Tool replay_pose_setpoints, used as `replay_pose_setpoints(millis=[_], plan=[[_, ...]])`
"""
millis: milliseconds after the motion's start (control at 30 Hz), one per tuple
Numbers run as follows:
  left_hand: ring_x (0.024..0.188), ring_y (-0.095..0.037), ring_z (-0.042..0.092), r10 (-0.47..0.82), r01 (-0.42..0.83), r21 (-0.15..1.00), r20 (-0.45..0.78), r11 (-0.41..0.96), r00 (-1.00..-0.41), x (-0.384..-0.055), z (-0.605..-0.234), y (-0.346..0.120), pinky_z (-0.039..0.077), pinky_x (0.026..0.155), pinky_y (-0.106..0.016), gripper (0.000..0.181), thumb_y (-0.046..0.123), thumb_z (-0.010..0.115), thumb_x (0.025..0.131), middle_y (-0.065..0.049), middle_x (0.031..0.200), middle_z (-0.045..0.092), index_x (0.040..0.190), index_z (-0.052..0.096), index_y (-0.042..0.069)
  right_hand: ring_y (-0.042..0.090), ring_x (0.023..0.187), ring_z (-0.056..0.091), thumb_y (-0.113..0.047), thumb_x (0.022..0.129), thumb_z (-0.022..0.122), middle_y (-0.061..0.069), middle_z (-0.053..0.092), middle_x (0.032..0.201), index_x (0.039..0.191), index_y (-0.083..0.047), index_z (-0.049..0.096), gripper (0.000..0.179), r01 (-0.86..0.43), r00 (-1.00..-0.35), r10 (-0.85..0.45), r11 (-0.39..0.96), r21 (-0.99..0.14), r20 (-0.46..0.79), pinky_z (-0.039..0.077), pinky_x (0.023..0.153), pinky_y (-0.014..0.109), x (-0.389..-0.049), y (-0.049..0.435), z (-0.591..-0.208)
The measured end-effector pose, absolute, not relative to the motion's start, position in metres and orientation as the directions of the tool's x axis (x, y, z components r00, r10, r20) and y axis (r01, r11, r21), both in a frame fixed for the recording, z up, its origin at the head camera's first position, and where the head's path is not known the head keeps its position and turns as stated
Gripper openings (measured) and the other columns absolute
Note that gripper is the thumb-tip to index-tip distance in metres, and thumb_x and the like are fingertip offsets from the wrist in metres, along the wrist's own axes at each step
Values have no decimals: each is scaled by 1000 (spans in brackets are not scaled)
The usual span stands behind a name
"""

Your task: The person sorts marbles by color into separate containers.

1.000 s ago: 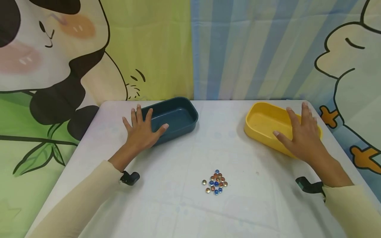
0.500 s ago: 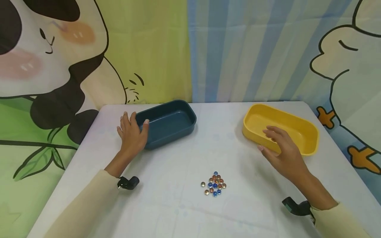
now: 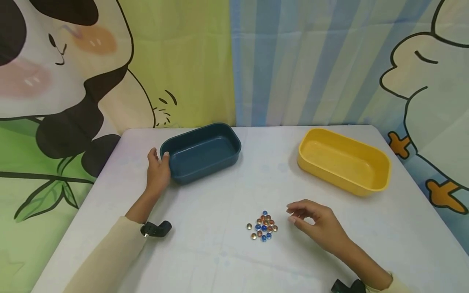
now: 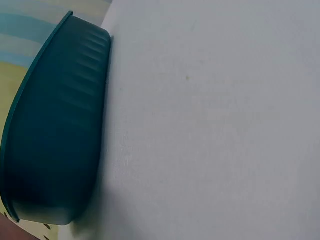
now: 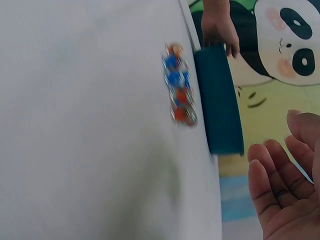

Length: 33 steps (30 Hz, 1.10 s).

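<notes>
My left hand (image 3: 158, 174) holds the left end of a dark blue plastic tray (image 3: 199, 171), its thumb at the rim and its fingers along the outside. In the left wrist view the tray's side wall (image 4: 60, 120) fills the left, with only a sliver of the hand in the bottom corner. A loose cluster of glass beads (image 3: 264, 228), blue, amber and clear, lies on the white table. Just right of the beads is my right hand (image 3: 320, 224), thumb and fingers bent with a gap between the tips and nothing held.
A yellow plastic tray (image 3: 342, 175) of similar shape sits at the back right of the white-covered table (image 3: 205, 260). Behind the table hangs a printed curtain (image 3: 198, 61) with cartoon animals. Each wrist wears a small black camera, the left camera (image 3: 156, 229) close above the cloth.
My right hand has come from over the yellow tray towards me and leftwards, to the beads. My left hand has lowered from above the blue tray to its left end. Trays and beads stay put.
</notes>
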State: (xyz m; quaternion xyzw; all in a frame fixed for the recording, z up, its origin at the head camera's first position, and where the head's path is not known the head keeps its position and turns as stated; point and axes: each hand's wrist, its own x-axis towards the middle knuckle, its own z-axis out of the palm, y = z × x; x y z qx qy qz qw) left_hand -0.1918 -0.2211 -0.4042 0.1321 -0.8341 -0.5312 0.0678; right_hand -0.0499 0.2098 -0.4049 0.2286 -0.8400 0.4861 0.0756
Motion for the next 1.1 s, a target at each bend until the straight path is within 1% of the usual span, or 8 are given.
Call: replay_pose_setpoints(millis=[133, 267, 367, 467, 600, 767, 900, 1100], plan=[[146, -22, 9, -301, -154, 932, -51, 328, -952, -192, -406, -221, 12, 117, -34, 67, 43, 31, 104, -12, 161, 9, 155, 4, 10, 11, 80, 65, -3, 86, 73, 3, 70, 98, 106, -6, 70, 20, -426, -882, -373, 373, -824, 287, 56, 72, 26, -42, 199, -416], [146, -18, 10, -302, -155, 944, -63, 290, -951, -193, -410, -220, 14, 117, -33, 66, 40, 33, 105, -10, 161, 10, 156, 5, 9, 9, 78, 65, -6, 86, 73, 0, 70, 95, 104, -7, 72, 17, -412, -872, -422, 361, -836, 248, 56, 68, 25, -37, 192, -426], [145, -18, 18, -315, -153, 958, -71, 243, -946, -193, -413, -219, 18, 116, -34, 63, 34, 37, 105, -11, 160, 17, 156, 9, 9, 9, 77, 64, -9, 87, 73, -1, 70, 94, 105, -8, 73, 18, -412, -859, -455, 345, -844, 234, 56, 66, 25, -34, 188, -431], [141, -21, 30, -336, -141, 970, -67, 199, -939, -193, -415, -219, 25, 114, -36, 59, 29, 39, 105, -14, 156, 28, 155, 15, 9, 9, 78, 64, -11, 87, 73, -1, 70, 96, 107, -9, 72, 20, -410, -850, -479, 345, -845, 217, 55, 66, 24, -32, 185, -434], [138, -23, 36, -337, -127, 976, -61, 178, -939, -191, -416, -219, 28, 113, -37, 56, 24, 39, 105, -17, 152, 34, 154, 17, 8, 7, 78, 62, -8, 87, 74, -3, 69, 97, 109, -11, 72, 22, -405, -852, -484, 372, -835, 198, 54, 66, 23, -32, 183, -434], [135, -25, 40, -319, -96, 981, -38, 170, -947, -193, -417, -219, 31, 111, -38, 53, 17, 37, 105, -20, 149, 38, 153, 20, 5, 6, 76, 61, 1, 83, 74, -5, 68, 94, 104, -11, 73, 24, -432, -849, -482, 401, -808, 216, 54, 65, 22, -36, 183, -433], [134, -27, 42, -318, -91, 981, -32, 174, -947, -192, -417, -220, 33, 110, -39, 52, 16, 37, 105, -21, 147, 40, 153, 22, 3, 5, 76, 60, 2, 82, 75, -6, 67, 93, 102, -11, 73, 24, -448, -843, -490, 416, -791, 220, 53, 64, 22, -39, 183, -433], [137, -24, 37, -312, -120, 976, -59, 181, -948, -190, -417, -221, 32, 111, -39, 53, 18, 37, 105, -19, 150, 37, 154, 20, 5, 4, 79, 61, 1, 81, 76, -3, 68, 97, 103, -9, 73, 24, -478, -827, -509, 415, -774, 238, 54, 67, 21, -42, 181, -435]])
